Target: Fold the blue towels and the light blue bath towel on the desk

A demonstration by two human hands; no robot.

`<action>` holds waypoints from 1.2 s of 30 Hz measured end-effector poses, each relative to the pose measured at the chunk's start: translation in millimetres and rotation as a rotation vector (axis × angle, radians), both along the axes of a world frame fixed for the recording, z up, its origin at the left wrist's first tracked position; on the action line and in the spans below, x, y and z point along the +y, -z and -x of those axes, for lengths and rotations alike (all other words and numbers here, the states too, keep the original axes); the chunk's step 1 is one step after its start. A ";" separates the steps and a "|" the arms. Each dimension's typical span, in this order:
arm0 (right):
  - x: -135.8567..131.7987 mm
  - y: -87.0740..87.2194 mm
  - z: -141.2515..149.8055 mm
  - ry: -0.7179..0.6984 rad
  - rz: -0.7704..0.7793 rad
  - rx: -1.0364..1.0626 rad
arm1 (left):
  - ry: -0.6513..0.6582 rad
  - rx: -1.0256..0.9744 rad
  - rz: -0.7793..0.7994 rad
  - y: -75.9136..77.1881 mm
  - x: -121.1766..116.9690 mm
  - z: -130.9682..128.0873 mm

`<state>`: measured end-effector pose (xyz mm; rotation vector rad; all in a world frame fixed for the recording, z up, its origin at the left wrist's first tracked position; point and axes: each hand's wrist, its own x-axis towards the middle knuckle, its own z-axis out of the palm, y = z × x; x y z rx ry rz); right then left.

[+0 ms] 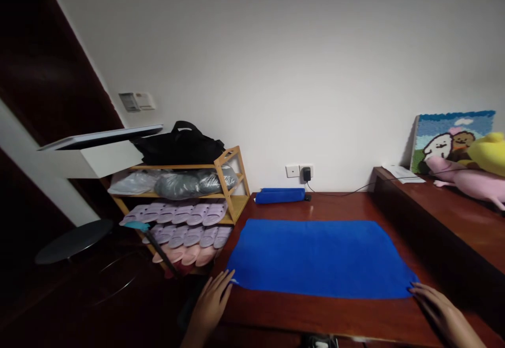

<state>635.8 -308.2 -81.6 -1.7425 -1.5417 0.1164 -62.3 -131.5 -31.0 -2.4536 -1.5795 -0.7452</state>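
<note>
A blue cloth (315, 258), like a towel, lies spread nearly flat on the reddish-brown desk. At its near left corner is my left hand (212, 300), fingers stretched out and slightly apart, the tips touching the edge beside a small white tag (234, 281). My right hand (444, 308) is at the near right corner, its fingers closed on the slightly raised edge of the cloth. A second blue cloth (280, 196), folded into a long strip, rests at the back of the desk by the wall.
A wooden rack (232, 201) with slippers (173, 213) and a black bag (181, 145) stands left, near a round stool (74, 240). A black plug (306, 174) trails a cable rightward. The raised ledge (453, 208) at right bears a pink plush toy (469, 180) and a picture (450, 137).
</note>
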 end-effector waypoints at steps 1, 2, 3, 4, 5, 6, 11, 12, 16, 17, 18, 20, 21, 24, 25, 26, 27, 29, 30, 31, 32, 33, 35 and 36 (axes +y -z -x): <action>-5.4 2.1 -3.1 -0.007 -0.003 -0.004 | 0.011 0.054 -0.024 -0.2 -5.4 3.7; -11.0 2.2 -5.7 -0.021 0.009 -0.006 | 0.023 0.106 -0.047 -0.1 -11.0 7.4; -16.9 1.2 -7.7 -0.037 0.031 -0.009 | 0.034 0.153 -0.070 0.9 -16.8 11.0; -22.9 -0.4 -9.1 -0.053 0.059 -0.013 | 0.042 0.196 -0.090 3.0 -22.8 14.5; -28.9 -2.0 -9.9 -0.067 0.089 -0.018 | 0.044 0.233 -0.104 6.2 -28.7 17.7; -34.9 -3.4 -10.2 -0.076 0.115 -0.024 | 0.037 0.260 -0.114 10.3 -34.3 20.5; -57.2 -6.7 -7.2 -0.080 0.194 -0.018 | -0.050 0.277 -0.156 29.9 -51.9 26.8; -58.7 -8.3 -5.8 -0.078 0.200 -0.003 | -0.062 0.275 -0.175 31.8 -52.8 26.3; -47.3 -23.7 0.5 -0.052 0.200 0.049 | -0.107 0.207 -0.227 34.1 -50.9 18.5; -39.1 -29.4 2.1 -0.047 0.195 0.048 | -0.120 0.171 -0.216 34.3 -50.2 15.2; -28.7 -35.4 3.7 -0.046 0.191 0.039 | -0.142 0.128 -0.194 34.4 -49.7 11.7; -1.4 -46.9 7.6 -0.051 0.178 0.001 | -0.213 0.028 -0.133 34.6 -49.4 5.1; 15.1 -52.0 10.2 -0.058 0.174 -0.027 | -0.248 -0.018 -0.105 34.3 -49.4 2.6; 70.9 -63.2 23.0 -0.066 0.188 -0.134 | -0.300 -0.103 -0.079 28.1 -45.1 -1.0; 89.9 -65.3 28.9 -0.063 0.209 -0.172 | -0.294 -0.119 -0.085 23.3 -40.7 -1.8; 108.0 -66.6 35.4 -0.060 0.241 -0.213 | -0.277 -0.137 -0.092 17.0 -34.1 -3.3; 124.9 -66.9 42.1 -0.052 0.280 -0.255 | -0.252 -0.158 -0.093 9.3 -25.0 -6.0; 152.6 -64.3 54.5 -0.030 0.367 -0.338 | -0.187 -0.199 -0.071 -8.4 0.9 -16.6; 163.0 -61.3 59.4 -0.014 0.414 -0.370 | -0.148 -0.205 -0.049 -17.0 17.2 -24.4; 171.1 -57.3 63.0 0.005 0.457 -0.392 | -0.115 -0.197 -0.021 -24.5 35.1 -33.3; 177.0 -52.3 65.5 0.026 0.492 -0.403 | -0.085 -0.170 0.011 -30.4 53.8 -42.8; 181.1 -46.8 66.6 0.045 0.517 -0.408 | -0.066 -0.130 0.046 -34.3 72.6 -52.2; 185.2 -35.5 65.5 0.077 0.543 -0.416 | -0.058 -0.027 0.130 -35.5 107.3 -68.1; 186.0 -30.3 63.5 0.087 0.549 -0.424 | -0.073 0.026 0.178 -33.1 121.9 -74.0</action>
